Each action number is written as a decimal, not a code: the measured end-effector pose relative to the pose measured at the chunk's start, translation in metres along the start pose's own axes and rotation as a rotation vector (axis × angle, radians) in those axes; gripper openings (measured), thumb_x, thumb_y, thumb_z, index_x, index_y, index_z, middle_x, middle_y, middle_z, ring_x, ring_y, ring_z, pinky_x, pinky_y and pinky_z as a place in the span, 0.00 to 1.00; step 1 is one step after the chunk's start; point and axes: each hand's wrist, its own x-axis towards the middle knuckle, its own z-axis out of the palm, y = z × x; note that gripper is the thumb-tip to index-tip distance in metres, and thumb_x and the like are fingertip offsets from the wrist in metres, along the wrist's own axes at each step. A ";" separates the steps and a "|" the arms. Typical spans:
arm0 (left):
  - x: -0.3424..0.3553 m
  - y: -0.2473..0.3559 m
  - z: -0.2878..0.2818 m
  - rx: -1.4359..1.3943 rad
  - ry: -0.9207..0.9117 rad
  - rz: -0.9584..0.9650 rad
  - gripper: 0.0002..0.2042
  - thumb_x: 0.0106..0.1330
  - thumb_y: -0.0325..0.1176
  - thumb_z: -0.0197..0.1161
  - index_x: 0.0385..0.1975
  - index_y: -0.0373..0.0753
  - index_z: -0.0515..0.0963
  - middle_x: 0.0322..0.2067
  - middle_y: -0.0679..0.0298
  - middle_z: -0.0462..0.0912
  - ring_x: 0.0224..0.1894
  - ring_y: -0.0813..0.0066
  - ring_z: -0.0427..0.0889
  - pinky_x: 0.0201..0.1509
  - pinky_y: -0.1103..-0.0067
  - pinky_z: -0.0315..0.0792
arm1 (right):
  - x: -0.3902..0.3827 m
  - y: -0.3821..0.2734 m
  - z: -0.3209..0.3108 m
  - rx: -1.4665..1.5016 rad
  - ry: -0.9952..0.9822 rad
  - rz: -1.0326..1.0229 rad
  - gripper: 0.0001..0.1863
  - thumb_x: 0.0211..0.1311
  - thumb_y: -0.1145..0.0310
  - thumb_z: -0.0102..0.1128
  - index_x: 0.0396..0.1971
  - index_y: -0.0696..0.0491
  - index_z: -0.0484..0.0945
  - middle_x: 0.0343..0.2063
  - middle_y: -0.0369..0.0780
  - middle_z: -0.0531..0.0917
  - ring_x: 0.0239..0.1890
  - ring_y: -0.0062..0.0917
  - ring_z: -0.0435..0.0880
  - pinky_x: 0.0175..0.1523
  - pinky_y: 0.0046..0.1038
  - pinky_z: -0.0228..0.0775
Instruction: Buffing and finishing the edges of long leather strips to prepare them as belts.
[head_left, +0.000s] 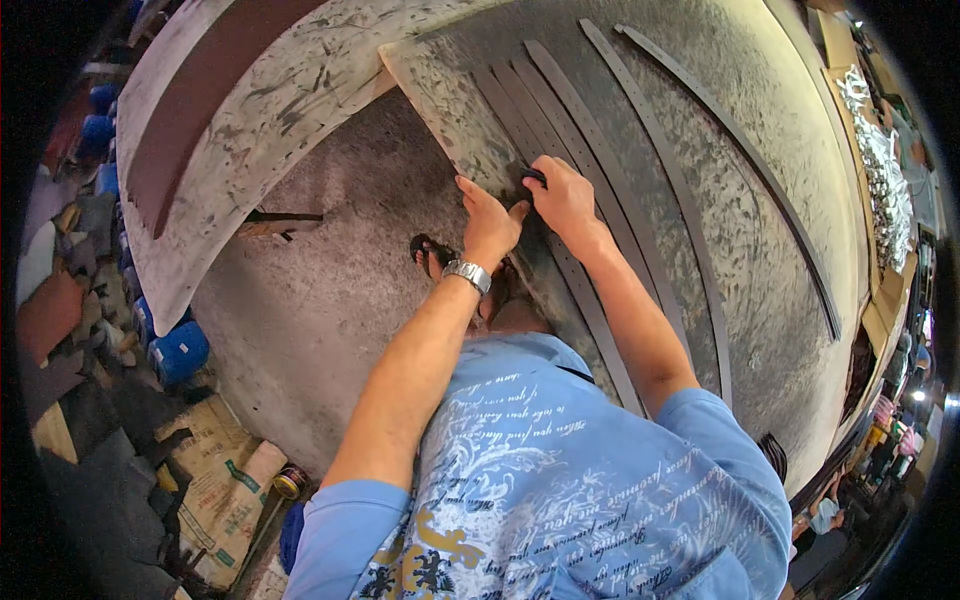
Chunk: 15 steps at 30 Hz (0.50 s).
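My left hand (pixel 488 222), a metal watch at its wrist, is closed on the near-side edge of a stained work board (pixel 430 105), fingers at the edge and thumb on top. Just to its right, my right hand (pixel 562 200) is closed on a small dark object (pixel 532 177), too hidden to name, pressed at the long dark strips on the board. These strips (pixel 645 255) lie lengthwise, several side by side, with small holes along them. A separate narrow curved strip (pixel 760 155) lies farther right.
A broad brown strip (pixel 195 105) rests on another stained surface at upper left. Below are a concrete floor (pixel 290 340) and my sandalled foot (pixel 432 255). Blue spools (pixel 177 350) and dark scraps (pixel 80 480) line the left. Another person (pixel 824 512) is at lower right.
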 end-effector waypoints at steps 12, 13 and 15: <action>-0.005 -0.007 0.006 0.085 0.018 0.007 0.59 0.59 0.42 0.71 0.70 0.26 0.23 0.68 0.33 0.51 0.62 0.35 0.68 0.61 0.59 0.69 | 0.020 -0.024 0.021 -0.034 0.117 -0.067 0.08 0.54 0.74 0.63 0.32 0.54 0.73 0.29 0.46 0.79 0.31 0.47 0.81 0.33 0.44 0.73; 0.001 -0.005 0.002 0.054 0.038 0.029 0.59 0.59 0.42 0.71 0.70 0.26 0.24 0.68 0.32 0.51 0.63 0.34 0.67 0.61 0.58 0.69 | 0.027 -0.027 0.022 -0.056 0.103 -0.063 0.08 0.54 0.74 0.63 0.32 0.54 0.72 0.29 0.47 0.79 0.32 0.47 0.81 0.33 0.44 0.73; 0.003 -0.004 -0.002 0.024 0.059 0.054 0.59 0.59 0.42 0.71 0.70 0.26 0.24 0.68 0.31 0.51 0.63 0.34 0.67 0.60 0.58 0.69 | 0.022 -0.025 0.025 -0.052 0.065 -0.034 0.08 0.55 0.74 0.63 0.31 0.55 0.72 0.30 0.47 0.79 0.32 0.47 0.81 0.34 0.44 0.73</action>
